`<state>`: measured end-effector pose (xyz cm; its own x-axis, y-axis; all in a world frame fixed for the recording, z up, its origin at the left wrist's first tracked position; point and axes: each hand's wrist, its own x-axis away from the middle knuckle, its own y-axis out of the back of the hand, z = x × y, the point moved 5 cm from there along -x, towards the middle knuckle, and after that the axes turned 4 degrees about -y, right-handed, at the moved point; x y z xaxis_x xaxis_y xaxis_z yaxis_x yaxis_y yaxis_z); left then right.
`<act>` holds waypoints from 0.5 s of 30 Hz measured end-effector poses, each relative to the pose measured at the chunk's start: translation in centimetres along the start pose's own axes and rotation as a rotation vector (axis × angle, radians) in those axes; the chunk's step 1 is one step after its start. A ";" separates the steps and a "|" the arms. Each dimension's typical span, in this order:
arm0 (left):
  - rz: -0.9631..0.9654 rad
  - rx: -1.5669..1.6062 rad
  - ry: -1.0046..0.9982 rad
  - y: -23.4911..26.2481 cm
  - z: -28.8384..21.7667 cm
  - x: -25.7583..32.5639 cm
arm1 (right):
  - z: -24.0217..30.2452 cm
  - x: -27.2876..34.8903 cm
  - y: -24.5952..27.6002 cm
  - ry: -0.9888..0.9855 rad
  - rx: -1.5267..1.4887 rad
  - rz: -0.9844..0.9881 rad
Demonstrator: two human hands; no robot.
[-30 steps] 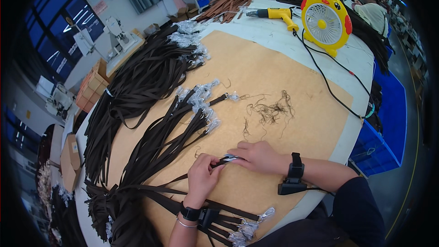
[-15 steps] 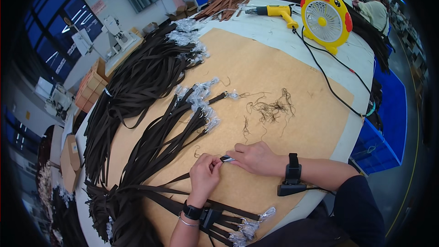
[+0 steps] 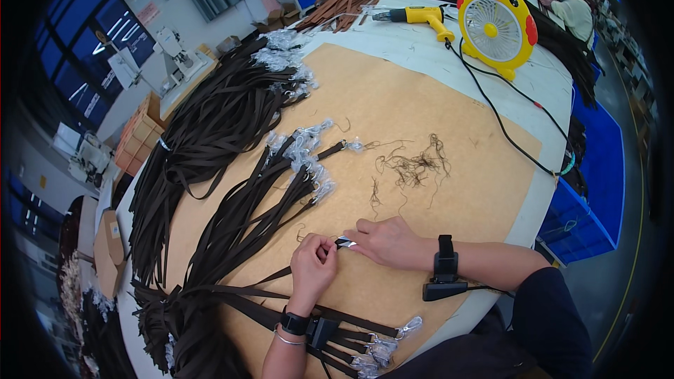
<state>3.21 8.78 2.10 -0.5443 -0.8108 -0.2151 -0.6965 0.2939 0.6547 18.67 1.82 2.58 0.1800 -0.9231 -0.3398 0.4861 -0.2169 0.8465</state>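
Observation:
My left hand [image 3: 314, 264] is closed in a pinch on the end of a dark strap [image 3: 279, 276], which runs back to the bundle at the lower left. Close against it, my right hand [image 3: 387, 242] is also closed, its fingers hiding most of what they grip. Between the two hands shows a small shiny black-and-silver piece [image 3: 344, 242]; its kind cannot be made out. Under my left wrist, several straps with metal clasps in clear plastic wrap [image 3: 380, 349] fan out toward the table's near edge.
Beyond my hands lies a tangle of loose dark threads [image 3: 418, 164]. Strap bundles [image 3: 200, 109] cover the left side of the brown sheet [image 3: 421, 105]. At the far right stand a yellow heat gun [image 3: 419, 17] and a chick-shaped fan [image 3: 495, 28]. A blue bin [image 3: 586, 217] adjoins the table.
Both hands stay together in almost the same place. The shiny piece between them is seen at a slightly different angle, and the whole view has shifted a little.

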 end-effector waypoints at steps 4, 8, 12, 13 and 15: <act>-0.022 0.043 0.004 0.1 0.1 0.0 | 0.0 0.0 0.0 0.007 0.001 -0.003; -0.026 0.059 0.013 0.2 0.1 0.1 | -0.1 0.0 0.0 -0.009 -0.001 0.032; -0.014 -0.047 -0.070 0.4 -1.0 0.3 | -0.2 0.1 0.2 0.001 -0.013 0.024; -0.003 -0.075 -0.089 0.4 -1.2 0.4 | -0.1 0.1 0.1 0.008 -0.013 0.017; 0.002 -0.075 -0.093 0.4 -1.1 0.3 | 0.0 0.0 0.2 0.005 -0.010 0.006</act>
<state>3.29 8.05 3.10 -0.5888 -0.7591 -0.2777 -0.6603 0.2535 0.7069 18.72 1.79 2.74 0.1870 -0.9229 -0.3365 0.4932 -0.2080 0.8447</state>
